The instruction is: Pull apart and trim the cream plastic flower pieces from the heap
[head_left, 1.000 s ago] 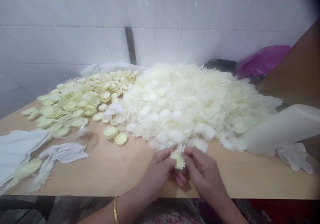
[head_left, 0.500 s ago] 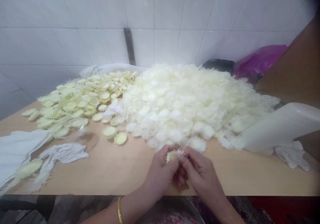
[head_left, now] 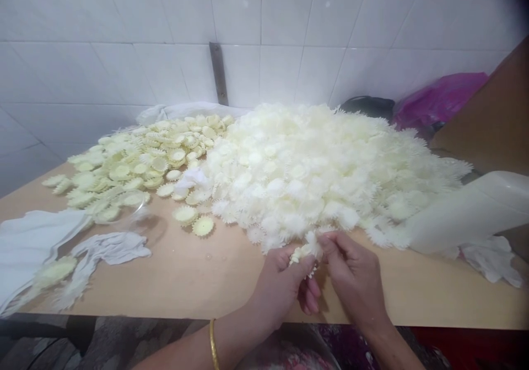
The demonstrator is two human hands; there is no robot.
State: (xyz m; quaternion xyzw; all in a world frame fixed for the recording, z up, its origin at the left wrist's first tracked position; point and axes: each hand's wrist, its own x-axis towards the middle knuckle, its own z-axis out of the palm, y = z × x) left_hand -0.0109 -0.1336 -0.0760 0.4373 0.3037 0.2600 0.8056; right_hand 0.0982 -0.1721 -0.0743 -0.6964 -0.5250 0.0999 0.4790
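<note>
My left hand (head_left: pixel 276 284), with a gold bangle (head_left: pixel 213 343) on its wrist, is closed around a small cream piece (head_left: pixel 298 254) with a toothed rim. Close beside it, my right hand (head_left: pixel 357 276) pinches the edge of a thin white petal-edged piece (head_left: pixel 311 242) that meets the cream one. Fingers partly cover both pieces, so how they join cannot be made out. Just beyond my hands rises a large heap of white petal-edged pieces (head_left: pixel 289 166). To its left spreads a pile of cream toothed cups (head_left: pixel 119 172).
A white bottle (head_left: pixel 471 210) lies tilted at the right, near a crumpled white cloth (head_left: pixel 494 257). White cloths (head_left: pixel 111 249) and a clear round lid (head_left: pixel 119 207) are on the left of the wooden table (head_left: pixel 185 287). A magenta bag (head_left: pixel 442 97) sits behind, by the tiled wall.
My right hand has moved a little right, away from my left, and the white piece now stands up between them. The whole view has shifted slightly.
</note>
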